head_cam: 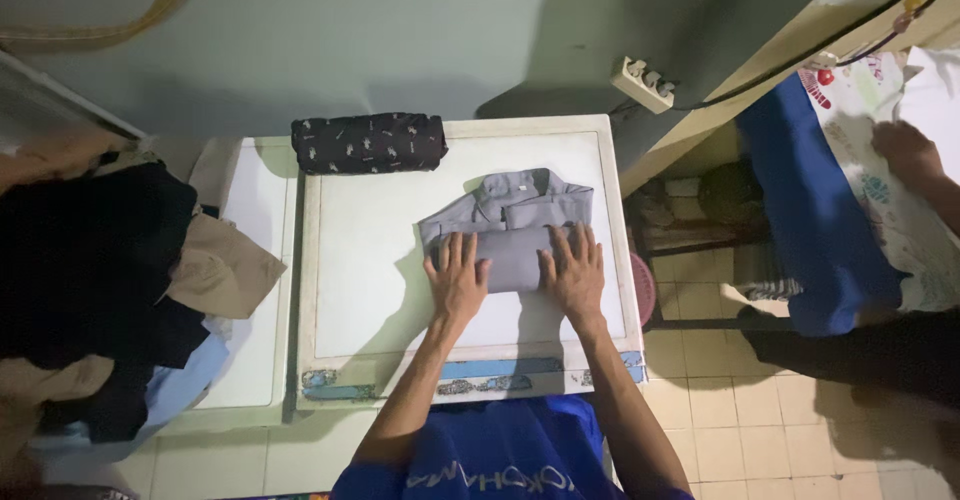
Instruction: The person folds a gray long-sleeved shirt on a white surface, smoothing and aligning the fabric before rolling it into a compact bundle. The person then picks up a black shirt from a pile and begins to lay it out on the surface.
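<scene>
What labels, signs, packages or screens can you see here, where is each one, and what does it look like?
Neck label: small pale rectangle inside the collar of the folded grey shirt, which lies on the white table under the left hand and right hand.
Printed lettering: pale characters across the person's blue shirt, bottom edge.
No packages, signs or screens in view.

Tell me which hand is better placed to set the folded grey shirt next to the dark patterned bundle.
Probably the left hand. Both palms lie flat on the folded grey shirt, but the dark patterned bundle sits at the table's far left, nearer that side than the right hand.
</scene>
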